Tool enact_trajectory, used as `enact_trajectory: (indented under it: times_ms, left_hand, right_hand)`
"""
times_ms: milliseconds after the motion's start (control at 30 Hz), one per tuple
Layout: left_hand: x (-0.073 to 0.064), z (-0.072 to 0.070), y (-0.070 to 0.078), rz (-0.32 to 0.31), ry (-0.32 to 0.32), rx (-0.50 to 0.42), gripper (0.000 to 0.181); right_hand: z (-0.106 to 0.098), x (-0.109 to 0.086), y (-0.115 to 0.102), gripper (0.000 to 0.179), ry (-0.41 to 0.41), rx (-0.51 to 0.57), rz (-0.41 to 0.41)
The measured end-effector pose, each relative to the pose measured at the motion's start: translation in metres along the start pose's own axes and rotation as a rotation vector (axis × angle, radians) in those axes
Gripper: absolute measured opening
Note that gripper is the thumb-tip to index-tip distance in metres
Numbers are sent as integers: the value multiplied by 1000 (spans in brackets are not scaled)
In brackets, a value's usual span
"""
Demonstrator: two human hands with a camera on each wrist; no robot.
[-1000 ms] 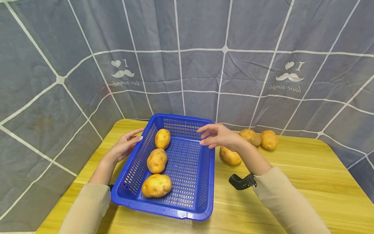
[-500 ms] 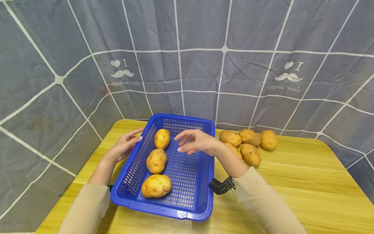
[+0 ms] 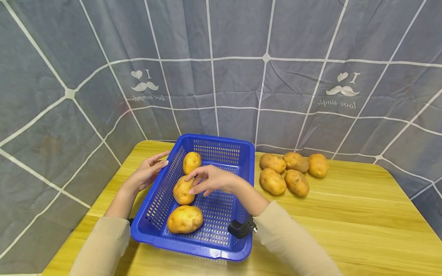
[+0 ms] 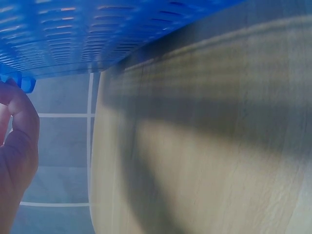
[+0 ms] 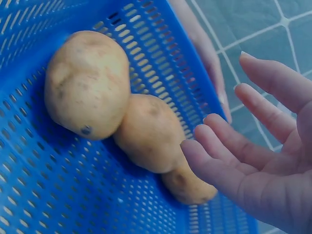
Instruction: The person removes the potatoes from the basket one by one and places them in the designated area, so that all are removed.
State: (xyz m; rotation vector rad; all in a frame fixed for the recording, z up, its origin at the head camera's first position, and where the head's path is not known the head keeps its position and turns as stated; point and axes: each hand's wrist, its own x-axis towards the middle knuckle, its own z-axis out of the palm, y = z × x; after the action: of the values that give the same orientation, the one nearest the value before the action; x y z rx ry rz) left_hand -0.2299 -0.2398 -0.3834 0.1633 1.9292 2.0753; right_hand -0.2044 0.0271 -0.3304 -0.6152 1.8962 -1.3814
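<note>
A blue plastic basket (image 3: 238, 253) with slotted walls stands on the table, with three potatoes in a row along its left side: a far potato (image 3: 192, 162), a middle potato (image 3: 182, 191) and a near potato (image 3: 185, 219). My right hand (image 3: 214, 179) hovers over the basket, fingertips above the middle potato. Its loosely bent fingers (image 5: 234, 146) hold nothing and look apart from the potatoes in the right wrist view. My left hand (image 3: 146, 174) touches the outside of the left rim with thumb and forefinger; the left wrist view shows only part of the hand (image 4: 19, 136).
Several loose potatoes (image 3: 272, 181) lie in a cluster on the wooden table (image 3: 345, 222), right of the basket. A grey curtain (image 3: 238, 84) with white lines hangs behind the table and along its left side.
My right hand has moved left and nearer from the basket's right rim to over the middle potato, uncovering the loose potatoes. My left hand, the basket and its potatoes have not visibly moved.
</note>
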Motion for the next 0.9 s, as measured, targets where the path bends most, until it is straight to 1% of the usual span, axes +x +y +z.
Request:
enact_trajectory:
  times_ms: [200,367,633,767,900]
  left_hand:
    - [1,-1,0,10,-2,-3,55]
    - [1,0,0,9,0,-9,55]
    - [2,-1,0,19,-7,-19,54]
    - [2,-2,-2,26,-17,-19,53]
    - [2,-2,-2,24,-13,-16,53]
  right_hand:
    - [11,10,7,37,-32,-38,19]
    - [18,15,13,35,-51,-82,39]
    - [24,16,20,36,-78,-166,54]
    - [25,17,26,35,-90,-184,71]
    - [25,18,30,34,-110,-198,85]
